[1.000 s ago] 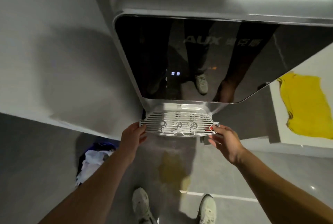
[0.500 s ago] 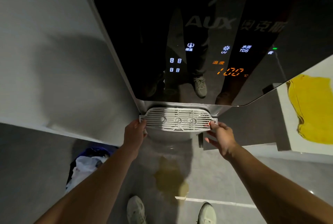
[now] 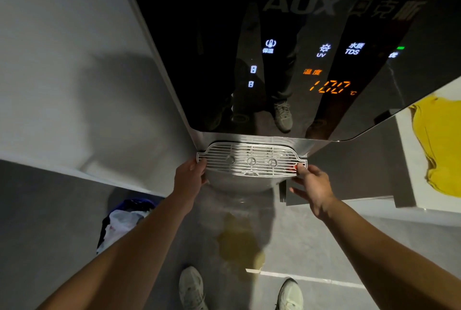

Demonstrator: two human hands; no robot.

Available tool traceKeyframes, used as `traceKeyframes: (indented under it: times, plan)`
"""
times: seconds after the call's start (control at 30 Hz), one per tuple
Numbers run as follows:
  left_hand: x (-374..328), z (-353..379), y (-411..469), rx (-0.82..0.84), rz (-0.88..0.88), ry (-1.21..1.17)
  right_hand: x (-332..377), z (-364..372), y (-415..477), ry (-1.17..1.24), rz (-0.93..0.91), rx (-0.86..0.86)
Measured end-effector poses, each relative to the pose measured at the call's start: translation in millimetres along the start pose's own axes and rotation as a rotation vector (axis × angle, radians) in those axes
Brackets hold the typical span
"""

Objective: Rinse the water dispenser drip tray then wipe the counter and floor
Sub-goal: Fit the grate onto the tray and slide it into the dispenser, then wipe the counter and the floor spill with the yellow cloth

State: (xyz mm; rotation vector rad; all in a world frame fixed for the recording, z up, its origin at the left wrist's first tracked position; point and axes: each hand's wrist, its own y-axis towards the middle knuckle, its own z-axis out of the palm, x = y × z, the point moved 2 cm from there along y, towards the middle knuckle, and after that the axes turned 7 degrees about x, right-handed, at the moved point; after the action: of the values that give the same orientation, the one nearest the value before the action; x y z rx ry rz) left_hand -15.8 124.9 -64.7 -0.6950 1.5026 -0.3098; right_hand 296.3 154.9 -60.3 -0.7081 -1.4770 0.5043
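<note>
A tall water dispenser [image 3: 274, 35] with a glossy black front panel fills the upper view, its display lit with orange digits. At its base sits the silver slatted drip tray [image 3: 252, 160]. My left hand [image 3: 190, 177] grips the tray's left end and my right hand [image 3: 313, 185] pinches its right end beside a small red float. A yellowish puddle [image 3: 239, 244] lies on the grey floor just below the tray. On the white counter [image 3: 409, 172] at the right lies a yellow cloth [image 3: 439, 150].
A dark bin with a white and blue bag [image 3: 124, 220] stands at the lower left against the grey wall [image 3: 62, 72]. My two shoes [image 3: 192, 287] are at the bottom edge. A white line crosses the floor near the puddle.
The view has closed in on the dispenser and its panel lights have come on. Both hands stay on the tray's ends, which now sits closer in against the dispenser's base.
</note>
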Motion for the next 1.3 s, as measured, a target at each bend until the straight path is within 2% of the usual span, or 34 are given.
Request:
traceKeyframes:
  times: [0.37, 0.5, 0.57, 0.67, 0.73, 0.87, 0.93, 1.07, 1.17, 1.3]
  plan:
    - [-10, 4, -5, 0.000, -0.024, 0.065, 10, -1, -7, -0.090, 0.059, 0.029]
    - [-24, 3, -32, -0.043, -0.025, 0.090, 32, -1, -48, -0.125, 0.105, 0.022]
    - [-35, 1, -57, -0.068, -0.036, 0.135, 44, -8, -83, -0.253, 0.073, 0.059]
    - [-55, 4, -102, 0.029, -0.014, 0.163, 66, -39, -143, -0.543, -0.066, 0.132]
    - [-69, 7, -133, 0.135, 0.028, 0.173, 91, -68, -176, -0.655, -0.201, 0.111]
    - [-90, 18, -183, 0.233, 0.146, 0.291, 156, -130, -181, -0.869, -0.582, -0.225]
    - [-98, 31, -199, 0.252, 0.198, 0.387, 176, -157, -159, -1.106, -0.653, -0.316]
    - [-112, 66, -211, 0.254, 0.306, 0.553, 163, -187, -119, -1.425, -0.660, -0.377]
    - [-127, 102, -223, 0.254, 0.364, 0.603, 156, -194, -113, -1.390, -0.659, -0.400]
    - [-155, 172, -244, 0.220, 0.345, 0.667, 162, -224, -129, -1.301, -0.349, -0.183]
